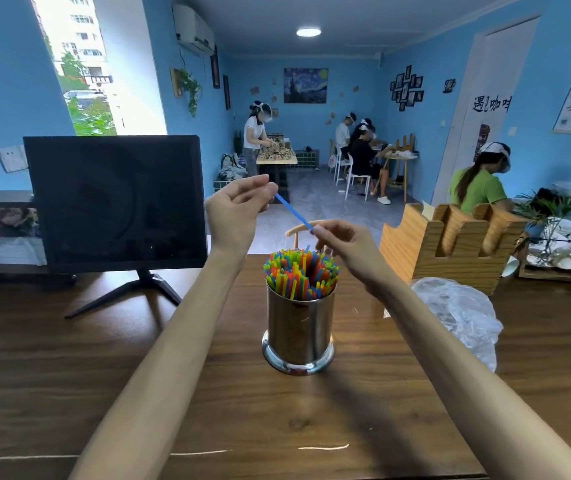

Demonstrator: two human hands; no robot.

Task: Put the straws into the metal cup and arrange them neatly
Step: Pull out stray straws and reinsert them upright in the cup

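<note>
Thin blue straw (293,212) pinched above shiny cylindrical metal cup (298,332).

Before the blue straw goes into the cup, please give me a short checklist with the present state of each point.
1. Blue straw held at both ends, by left hand and right hand: ok.
2. Straw upright for insertion: not ok, it slants.
3. Cup upright on table: ok.
4. Gap among the straws in the cup: ok, opening at the centre.
5. Lower straw end over the gap: cannot tell.
6. Plastic bag apart from the cup: ok.
</note>
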